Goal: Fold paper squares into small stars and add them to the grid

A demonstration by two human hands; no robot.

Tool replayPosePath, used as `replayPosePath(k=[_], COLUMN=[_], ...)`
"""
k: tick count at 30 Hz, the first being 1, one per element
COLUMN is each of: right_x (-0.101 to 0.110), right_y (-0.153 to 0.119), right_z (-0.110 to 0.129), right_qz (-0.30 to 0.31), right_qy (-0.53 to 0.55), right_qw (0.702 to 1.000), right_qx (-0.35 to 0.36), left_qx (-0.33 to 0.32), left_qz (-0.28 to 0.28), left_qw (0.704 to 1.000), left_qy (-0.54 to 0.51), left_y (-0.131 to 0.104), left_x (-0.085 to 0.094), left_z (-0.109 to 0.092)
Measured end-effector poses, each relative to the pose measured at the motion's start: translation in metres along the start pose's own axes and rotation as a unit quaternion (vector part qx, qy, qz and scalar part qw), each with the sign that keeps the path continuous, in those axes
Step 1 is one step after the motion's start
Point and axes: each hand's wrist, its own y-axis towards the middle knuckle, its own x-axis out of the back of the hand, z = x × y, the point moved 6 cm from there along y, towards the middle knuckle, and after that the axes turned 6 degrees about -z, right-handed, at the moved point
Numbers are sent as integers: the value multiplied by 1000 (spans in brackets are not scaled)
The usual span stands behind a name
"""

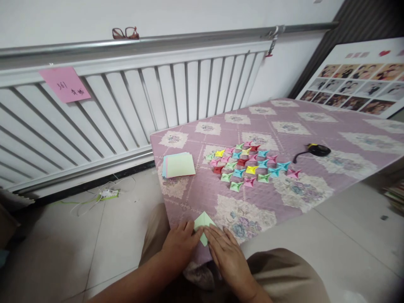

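Pressing the folded green paper (204,220) at the near edge of the table (202,191), the right hand (227,252) lies flat, released; the left hand (180,245) touches it too, grip impossible to tell

We look out from the person's head, above and behind the left hand (179,243) and the right hand (226,252), facing forward and down over the table (202,195). We sit near enough that both forearms (135,275) enter at the bottom edge, yet our view is wide, reaching the radiator (191,90) well beyond the hands and the floor (118,235) left of the left hand.
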Motion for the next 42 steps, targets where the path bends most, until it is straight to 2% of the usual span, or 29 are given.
replayPosePath(k=[9, 13, 19, 23, 27, 29, 31, 34, 36, 39, 42], right_x=[6, 6, 8, 9, 11, 11, 11, 11, 11, 13, 12], right_y=[-12, -15, -18, -20, -19, -18, -17, -18, -17, -13, 0], right_z=[-15, -21, -20, -18, -18, -18, -17, -17, -18, -22, -32], right_qz=[6, 22, 5, 10, 1, -4, -2, 9, 21, 39, 68], right_qy=[-32, -42, -56, -82, -73, -68, -65, -62, -60, -44, 1], right_qw=[999, 998, 997, 996, 996, 996, 996, 997, 997, 996, 990], right_qx=[-33, -46, -53, -37, -48, -57, -59, -55, -51, -66, -123], left_qx=[43, 39, 52, 55, 101, 132, 133, 62, 42, 38, 30], left_qz=[6, 1, 0, 11, 20, 1, -33, -75, -79, -84, -86], left_qw=[999, 999, 999, 998, 995, 991, 990, 992, 991, 991, 992], left_qy=[0, 2, 5, -3, -18, -23, -39, -78, -99, -100, -88], left_y=[-11, -12, -12, -8, -1, 2, 3, 2, -2, -9, -17], left_x=[-4, -6, -8, 1, 15, 21, 22, 11, -2, -18, -28], left_z=[14, 15, 15, 15, 16, 12, 1, -24, -33, -34, -31])
